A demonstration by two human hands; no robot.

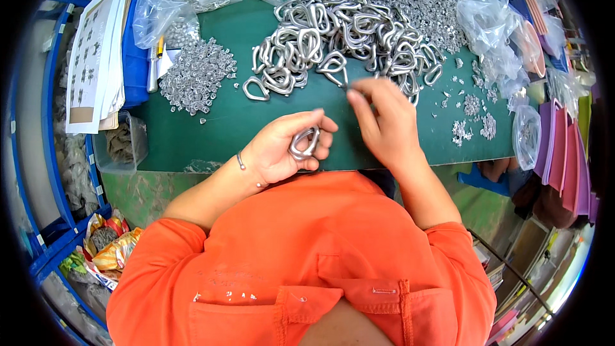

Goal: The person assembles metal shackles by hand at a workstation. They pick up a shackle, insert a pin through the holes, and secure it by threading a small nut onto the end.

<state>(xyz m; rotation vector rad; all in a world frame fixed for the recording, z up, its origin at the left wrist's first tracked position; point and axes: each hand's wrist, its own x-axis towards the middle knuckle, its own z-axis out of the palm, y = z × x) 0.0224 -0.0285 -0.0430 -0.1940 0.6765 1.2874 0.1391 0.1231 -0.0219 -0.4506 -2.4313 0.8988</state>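
Observation:
My left hand [286,145] is palm up near the table's front edge, its fingers curled round a bent metal ring [303,143]; more than one ring may be stacked there. Thumb and fingertips of my right hand [386,115] pinch together at the lower end of another silvery D-shaped ring [332,65], at the front of the heap. This spot is slightly blurred. Behind both hands lies the heap of metal rings [307,45], tangled over one another. One single ring [256,88] rests at the heap's left front.
Small clear plastic pieces [198,74] are piled at the left, with a larger pile [410,0] at the back. A blue bin [136,51], papers [96,57] and a clear tub [122,144] stand left. Plastic bags [490,32] and several little clusters [472,105] lie right on the green table [250,122].

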